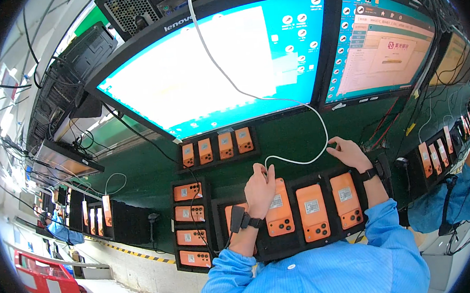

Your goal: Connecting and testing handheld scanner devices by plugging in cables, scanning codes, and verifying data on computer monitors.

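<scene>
My left hand is closed, its fingertips pinching the end of a white cable at the top edge of an orange phone. Whether the plug sits in the phone is hidden by the fingers. My right hand hovers farther right, thumb and forefinger apart beside the cable's loop. Below it, two more orange phones lie back up in a black tray, with pale labels on them. Another orange phone is partly covered by my left wrist, which wears a black strapped device.
Beyond the tray stand a large monitor and a second screen. Black trays of orange phones sit left and behind. A black cable crosses the left tray. At far right, another person's blue sleeve shows near more phones.
</scene>
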A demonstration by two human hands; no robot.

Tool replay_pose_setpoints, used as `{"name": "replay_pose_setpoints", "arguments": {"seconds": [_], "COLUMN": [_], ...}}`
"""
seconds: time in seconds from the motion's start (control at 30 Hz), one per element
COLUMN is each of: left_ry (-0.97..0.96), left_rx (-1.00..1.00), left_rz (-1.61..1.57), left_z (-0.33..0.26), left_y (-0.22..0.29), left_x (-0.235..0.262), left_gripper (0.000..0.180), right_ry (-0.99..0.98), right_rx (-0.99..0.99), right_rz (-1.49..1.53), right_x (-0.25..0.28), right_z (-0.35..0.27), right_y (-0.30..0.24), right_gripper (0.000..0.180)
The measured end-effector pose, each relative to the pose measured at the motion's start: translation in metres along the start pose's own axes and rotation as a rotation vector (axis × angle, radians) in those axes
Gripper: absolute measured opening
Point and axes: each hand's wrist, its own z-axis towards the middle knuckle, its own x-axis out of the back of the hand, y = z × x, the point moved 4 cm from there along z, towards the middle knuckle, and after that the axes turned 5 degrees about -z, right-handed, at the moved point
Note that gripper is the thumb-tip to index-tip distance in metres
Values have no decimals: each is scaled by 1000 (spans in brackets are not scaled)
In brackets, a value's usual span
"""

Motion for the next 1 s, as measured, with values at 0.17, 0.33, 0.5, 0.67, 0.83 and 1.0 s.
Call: {"name": "replay_pose_setpoints", "arguments": {"seconds": [0.17, 0.33, 0.5, 0.67, 0.83, 1.0], "left_ry": [10, 127, 74, 144, 142, 88], "left_rx": [-21, -157, -153, -249, -265, -122], "left_rz": [10, 25, -17, 49, 243, 114], "left_z": [-1, -2, -8, -4, 1, 16], "left_y": [0, -5, 1, -2, 6, 2], "left_x": [0, -1, 5, 1, -1, -4], "left_gripper": [29, 29, 30, 28, 26, 30], "right_ry": [11, 36, 31, 342, 646, 674], "right_rx": [12, 41, 18, -23, -291, -538], "right_rz": [1, 6, 96, 447, 282, 131], "right_x": [1, -1, 5, 20, -25, -90], "right_z": [-1, 0, -6, -26, -96, -139], "right_y": [0, 3, -2, 66, 176, 235], "right_gripper": [42, 43, 38, 24, 22, 24]}}
